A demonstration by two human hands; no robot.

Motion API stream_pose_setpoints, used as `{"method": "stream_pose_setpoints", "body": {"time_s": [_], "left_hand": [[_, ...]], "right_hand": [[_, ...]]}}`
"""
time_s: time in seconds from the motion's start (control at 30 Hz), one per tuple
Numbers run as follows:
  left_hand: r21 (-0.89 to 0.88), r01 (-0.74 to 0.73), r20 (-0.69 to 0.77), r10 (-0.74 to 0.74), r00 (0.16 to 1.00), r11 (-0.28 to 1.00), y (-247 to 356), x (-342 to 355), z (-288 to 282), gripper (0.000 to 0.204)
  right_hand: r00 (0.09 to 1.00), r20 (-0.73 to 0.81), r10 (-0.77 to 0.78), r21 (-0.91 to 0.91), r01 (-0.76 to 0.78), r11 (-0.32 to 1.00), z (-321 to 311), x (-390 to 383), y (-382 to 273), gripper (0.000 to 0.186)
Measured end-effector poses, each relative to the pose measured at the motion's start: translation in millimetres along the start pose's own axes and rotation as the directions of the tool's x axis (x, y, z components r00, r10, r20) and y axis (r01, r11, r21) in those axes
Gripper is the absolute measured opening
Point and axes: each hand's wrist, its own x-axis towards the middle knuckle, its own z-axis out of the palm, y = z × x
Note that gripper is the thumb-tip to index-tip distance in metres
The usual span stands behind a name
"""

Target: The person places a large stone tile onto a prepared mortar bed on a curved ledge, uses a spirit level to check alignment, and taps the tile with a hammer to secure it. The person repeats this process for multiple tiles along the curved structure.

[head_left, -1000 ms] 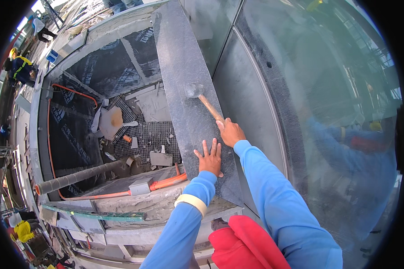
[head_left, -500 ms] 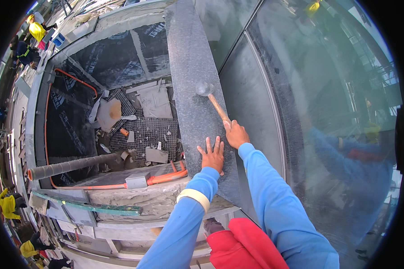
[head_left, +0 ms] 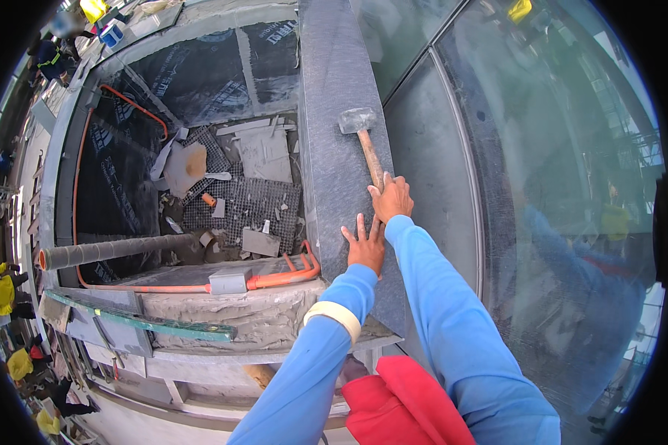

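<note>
A long dark grey stone slab (head_left: pixel 341 67) runs away from me beside the glass. My left hand (head_left: pixel 367 248) lies on its near part, fingers spread and pointing away. Just beyond it, my right hand (head_left: pixel 392 199) is closed round the wooden handle of a mallet (head_left: pixel 358 121). The pale, scuffed mallet head is over the slab; whether it touches the stone I cannot tell. The two hands are close together, the left fingertips near the handle's lower end. A cream band (head_left: pixel 334 319) circles my left sleeve.
Left of the slab is a recess with black-lined walls (head_left: pixel 119 178), grey grating (head_left: pixel 252 211) and broken board pieces (head_left: pixel 263 153). Orange conduit (head_left: pixel 282 280) and a wrapped pipe (head_left: pixel 119 252) cross its near side. Glass panels (head_left: pixel 542 148) stand at right. Several people are at far left.
My right hand and the mallet have shifted, the head now farther from me and the handle more upright in view. My left hand has moved slightly right, closer to the right hand.
</note>
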Motion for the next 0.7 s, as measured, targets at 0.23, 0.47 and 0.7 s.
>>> {"method": "stream_pose_setpoints", "body": {"time_s": [0.23,0.47,0.7], "left_hand": [[-0.097,-0.102,-0.222,0.079,0.972,0.990,12,-72,63,0.044],[-0.607,-0.168,-0.435,-0.148,0.888,0.777,7,-297,142,0.022],[-0.780,0.035,-0.420,-0.564,0.711,0.625,-49,-418,165,0.012]], "right_hand": [[0.998,-0.042,0.056,-0.075,-0.059,0.995,9,-34,-7,0.072],[0.762,-0.231,-0.605,0.107,0.638,0.762,33,-166,-140,0.068],[0.306,0.300,-0.904,0.269,0.881,0.388,87,-369,-298,0.061]]}}
